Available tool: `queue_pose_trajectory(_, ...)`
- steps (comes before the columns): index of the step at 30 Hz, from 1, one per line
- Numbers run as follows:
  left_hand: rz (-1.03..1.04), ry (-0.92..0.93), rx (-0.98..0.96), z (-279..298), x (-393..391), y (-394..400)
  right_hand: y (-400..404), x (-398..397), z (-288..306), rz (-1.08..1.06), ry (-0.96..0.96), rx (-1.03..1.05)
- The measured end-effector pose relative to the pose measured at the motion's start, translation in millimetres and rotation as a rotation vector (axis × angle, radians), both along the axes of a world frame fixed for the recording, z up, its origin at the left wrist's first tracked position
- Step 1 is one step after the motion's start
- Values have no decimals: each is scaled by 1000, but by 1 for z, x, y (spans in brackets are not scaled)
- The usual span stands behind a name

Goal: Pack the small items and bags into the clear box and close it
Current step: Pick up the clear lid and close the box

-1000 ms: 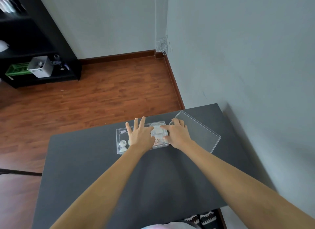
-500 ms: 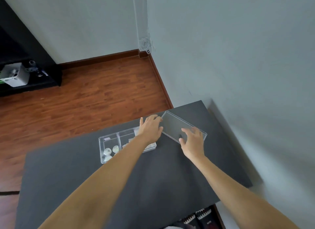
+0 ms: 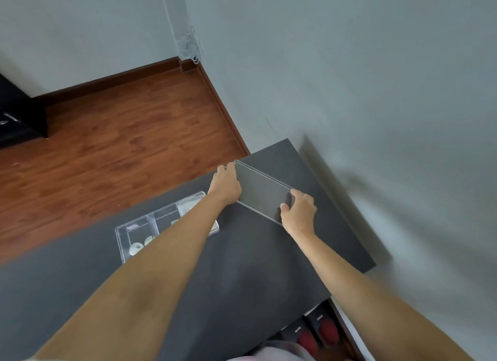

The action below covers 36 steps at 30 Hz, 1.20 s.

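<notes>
Gripping clear lid point(image 3: 262, 192) at opposite ends, left hand point(image 3: 225, 186) and right hand point(image 3: 299, 209) both closed on it, open clear box point(image 3: 161, 226) beside on dark table point(image 3: 242, 266).

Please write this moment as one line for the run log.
phase: closing | left hand: grip on lid | right hand: grip on lid | clear box: open, on table

Both forearms bare to frame edge, no sleeves visible. Left hand point(image 3: 226, 184) and right hand point(image 3: 300, 210): no rings, watch or gloves seen.
</notes>
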<state>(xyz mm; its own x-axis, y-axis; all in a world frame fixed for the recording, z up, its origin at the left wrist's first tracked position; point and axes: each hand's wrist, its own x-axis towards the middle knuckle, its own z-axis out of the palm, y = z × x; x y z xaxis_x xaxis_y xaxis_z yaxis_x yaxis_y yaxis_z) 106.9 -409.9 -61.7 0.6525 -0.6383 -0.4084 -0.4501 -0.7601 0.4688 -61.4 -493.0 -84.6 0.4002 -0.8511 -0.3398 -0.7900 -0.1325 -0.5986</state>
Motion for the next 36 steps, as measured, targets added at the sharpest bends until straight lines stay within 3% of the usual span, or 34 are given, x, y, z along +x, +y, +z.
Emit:
queue_pose_trajectory(5, 86, -17, -222, 18, 23, 9, -5, 3, 23, 6, -109, -67)
queue_pose_trajectory(12, 442, 7, -485, 49, 55, 83, 11, 26, 72, 276, -361, -341)
queue_pose_trajectory(17, 671, 188, -529, 71, 71, 163, 39, 35, 94, 643, -577, -495)
queue_pose_trajectory(22, 723, 378, -529, 81, 67, 232, 72, 46, 94, 833, -665, -595)
queue_pose_trajectory(26, 944, 641, -645, 90, 59, 267, 91, 59, 97, 830, -676, -541)
queue_pose_trajectory(29, 996, 726, -676, 89, 54, 284, 98, 71, 98, 734, -640, -406)
queue_pose_trajectory(32, 967, 697, -663, 81, 47, 293, 101, 82, 95, 619, -539, -253)
queue_pose_trajectory(36, 915, 518, -570, 62, 37, 293, 103, 92, 80, 521, -377, -148)
